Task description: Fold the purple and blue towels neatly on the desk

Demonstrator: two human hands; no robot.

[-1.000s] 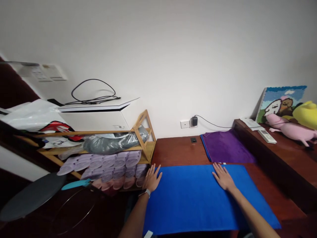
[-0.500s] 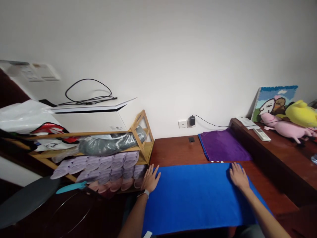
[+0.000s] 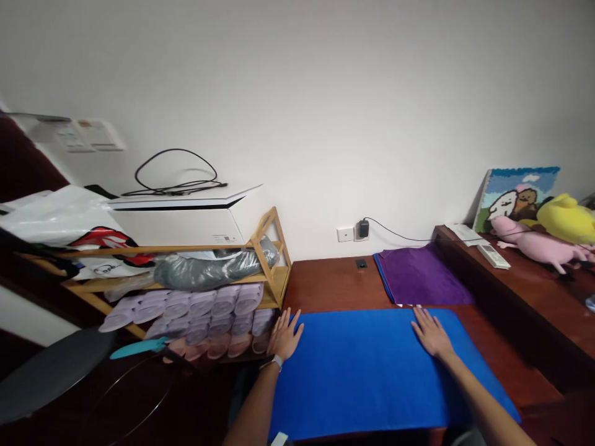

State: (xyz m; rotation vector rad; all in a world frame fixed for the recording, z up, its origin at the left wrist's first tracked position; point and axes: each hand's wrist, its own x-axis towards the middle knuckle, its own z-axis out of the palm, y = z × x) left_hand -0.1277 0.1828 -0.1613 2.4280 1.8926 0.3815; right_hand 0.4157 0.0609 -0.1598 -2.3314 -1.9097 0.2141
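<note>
A blue cloth (image 3: pixel 362 371) is spread flat over the front of the reddish-brown desk (image 3: pixel 325 282), with a small white tag at its lower left corner. My left hand (image 3: pixel 285 334) rests open, fingers spread, on the cloth's upper left corner; a watch band is on that wrist. On the upper right part of the cloth lies my right hand (image 3: pixel 433 333), palm down, fingers apart, short of the corner. Behind the cloth, a purple cloth (image 3: pixel 423 275) lies folded over another blue one, whose edge shows at its left.
On the left stands a wooden rack (image 3: pixel 274 260) with slippers, a white box (image 3: pixel 186 223) and bags. A raised ledge (image 3: pixel 548 297) at the right holds plush toys (image 3: pixel 534 238), a remote (image 3: pixel 493 256) and a picture. A black plug (image 3: pixel 364 228) sits in the wall.
My right hand has moved left along the cloth's back edge, away from the right corner. My left hand stays at its corner. The view has shifted slightly.
</note>
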